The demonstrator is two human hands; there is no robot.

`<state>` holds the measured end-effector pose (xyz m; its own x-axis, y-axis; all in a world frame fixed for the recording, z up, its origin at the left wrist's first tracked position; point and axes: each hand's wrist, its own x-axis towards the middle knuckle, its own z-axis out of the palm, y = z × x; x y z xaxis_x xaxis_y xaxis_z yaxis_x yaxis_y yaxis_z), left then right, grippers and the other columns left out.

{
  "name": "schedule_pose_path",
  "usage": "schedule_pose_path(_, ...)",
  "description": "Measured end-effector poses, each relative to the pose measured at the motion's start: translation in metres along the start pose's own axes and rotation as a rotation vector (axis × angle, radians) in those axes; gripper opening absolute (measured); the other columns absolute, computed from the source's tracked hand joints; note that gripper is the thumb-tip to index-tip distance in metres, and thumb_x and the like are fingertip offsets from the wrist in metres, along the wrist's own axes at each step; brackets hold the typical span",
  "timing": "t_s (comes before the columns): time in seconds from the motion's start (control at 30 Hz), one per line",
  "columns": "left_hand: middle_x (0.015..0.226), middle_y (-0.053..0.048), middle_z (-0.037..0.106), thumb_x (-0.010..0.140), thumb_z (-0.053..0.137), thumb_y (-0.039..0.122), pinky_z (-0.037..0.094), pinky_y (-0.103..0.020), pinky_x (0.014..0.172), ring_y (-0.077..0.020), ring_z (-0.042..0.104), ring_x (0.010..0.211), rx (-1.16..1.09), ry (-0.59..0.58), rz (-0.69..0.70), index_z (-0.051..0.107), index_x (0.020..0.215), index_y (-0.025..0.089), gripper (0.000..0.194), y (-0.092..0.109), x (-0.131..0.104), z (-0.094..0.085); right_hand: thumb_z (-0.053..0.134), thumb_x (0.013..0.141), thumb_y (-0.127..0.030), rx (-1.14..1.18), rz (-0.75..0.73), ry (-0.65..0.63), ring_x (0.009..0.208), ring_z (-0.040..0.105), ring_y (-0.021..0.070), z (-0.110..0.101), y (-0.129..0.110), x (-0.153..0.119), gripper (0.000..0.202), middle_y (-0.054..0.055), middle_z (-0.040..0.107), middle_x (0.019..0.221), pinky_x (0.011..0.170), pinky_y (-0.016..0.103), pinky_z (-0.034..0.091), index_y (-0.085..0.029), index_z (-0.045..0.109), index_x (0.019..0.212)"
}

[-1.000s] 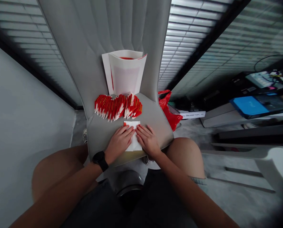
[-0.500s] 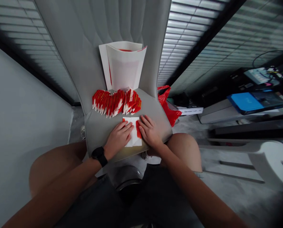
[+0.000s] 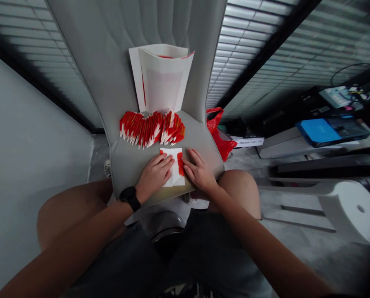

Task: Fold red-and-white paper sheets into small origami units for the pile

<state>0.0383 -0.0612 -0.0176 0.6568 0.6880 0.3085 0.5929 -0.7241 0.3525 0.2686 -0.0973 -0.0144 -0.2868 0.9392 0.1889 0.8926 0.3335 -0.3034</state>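
Observation:
A small white paper with red patches (image 3: 176,179) lies on the grey chair seat (image 3: 125,165), partly folded. My left hand (image 3: 156,173) rests flat across its left part, fingers stretched out over the paper. At its right edge, my right hand (image 3: 199,170) lies with fingers spread, the fingertips touching or close beside the red patch. Just beyond the paper, a row of folded red-and-white paper pieces (image 3: 141,129) is lined up on the seat. Behind that row, large white sheets with red edges (image 3: 163,82) lean upright against the chair back.
A red plastic bag (image 3: 220,138) sits on the floor right of the chair. Farther right are a white box (image 3: 248,142), a blue-topped device (image 3: 318,130) and a white stool (image 3: 359,207). A wall (image 3: 32,145) stands on the left, with blinds behind the chair.
My right hand has shifted slightly right, off the paper's edge, uncovering more of the red patch. My left hand stays on the paper. The whole view has tilted a little.

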Motion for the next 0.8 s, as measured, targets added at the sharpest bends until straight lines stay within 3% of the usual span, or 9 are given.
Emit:
schedule_pose_path(0.13, 0.137, -0.008, 0.064, 0.097, 0.048, 0.015, 0.041, -0.045, 0.114, -0.0249, 0.051, 0.132, -0.027, 0.009, -0.010, 0.061, 0.134, 0.016, 0.039, 0.001, 0.000, -0.001, 0.046, 0.103, -0.035, -0.046, -0.005, 0.003, 0.143, 0.041, 0.0309, -0.004, -0.010, -0.008, 0.039, 0.015, 0.049, 0.151, 0.115, 0.050, 0.041, -0.019, 0.068, 0.131)
schedule_pose_path(0.27, 0.134, -0.007, 0.066, 0.098, 0.049, 0.017, 0.044, -0.044, 0.110, -0.0242, 0.054, 0.127, -0.100, 0.014, -0.032, 0.065, 0.127, 0.018, 0.034, -0.002, 0.006, -0.007, 0.049, 0.102, -0.035, -0.027, 0.087, -0.064, 0.123, 0.058, 0.0290, -0.016, -0.019, 0.007, 0.034, 0.013, 0.066, 0.129, 0.104, 0.045, 0.048, -0.023, 0.073, 0.122)
schedule_pose_path(0.37, 0.124, -0.005, 0.071, 0.100, 0.049, 0.023, 0.047, -0.044, 0.103, -0.0230, 0.058, 0.119, -0.167, 0.006, -0.066, 0.069, 0.118, 0.022, 0.027, -0.010, 0.014, -0.012, 0.052, 0.100, -0.033, 0.077, 0.386, -0.054, 0.103, 0.068, 0.0243, -0.024, -0.023, 0.033, 0.030, 0.011, 0.074, 0.112, 0.092, 0.035, 0.052, -0.021, 0.076, 0.114)
schedule_pose_path(0.47, 0.115, -0.003, 0.073, 0.100, 0.053, 0.029, 0.048, -0.042, 0.098, -0.0222, 0.060, 0.110, -0.189, -0.001, -0.091, 0.071, 0.108, 0.022, 0.021, -0.017, 0.022, -0.012, 0.064, 0.092, -0.036, 0.145, 0.726, -0.129, 0.086, 0.071, 0.0240, -0.028, -0.028, 0.064, 0.022, 0.010, 0.077, 0.095, 0.079, 0.033, 0.052, -0.021, 0.078, 0.098)
schedule_pose_path(0.57, 0.111, -0.003, 0.072, 0.097, 0.058, 0.030, 0.048, -0.040, 0.094, -0.0221, 0.060, 0.105, -0.169, 0.001, -0.114, 0.071, 0.103, 0.022, 0.016, -0.020, 0.028, -0.010, 0.071, 0.084, -0.034, 0.170, 0.876, -0.166, 0.083, 0.071, 0.0241, -0.025, -0.031, 0.084, 0.018, 0.010, 0.077, 0.090, 0.074, 0.031, 0.050, -0.019, 0.078, 0.092)
schedule_pose_path(0.7, 0.113, -0.004, 0.070, 0.093, 0.062, 0.026, 0.049, -0.039, 0.094, -0.0226, 0.061, 0.103, -0.141, -0.006, -0.132, 0.070, 0.104, 0.022, 0.014, -0.019, 0.033, -0.010, 0.069, 0.082, -0.026, 0.219, 0.872, -0.119, 0.084, 0.070, 0.0218, -0.014, -0.033, 0.087, 0.015, 0.008, 0.077, 0.091, 0.074, 0.029, 0.049, -0.020, 0.076, 0.094)
schedule_pose_path(0.8, 0.117, -0.006, 0.067, 0.089, 0.066, 0.025, 0.049, -0.040, 0.094, -0.0236, 0.061, 0.105, -0.123, -0.004, -0.155, 0.068, 0.112, 0.021, 0.023, -0.019, 0.037, -0.010, 0.063, 0.086, -0.022, 0.255, 0.733, -0.020, 0.084, 0.069, 0.0213, -0.004, -0.034, 0.077, 0.015, 0.007, 0.076, 0.092, 0.078, 0.031, 0.051, -0.020, 0.076, 0.093)
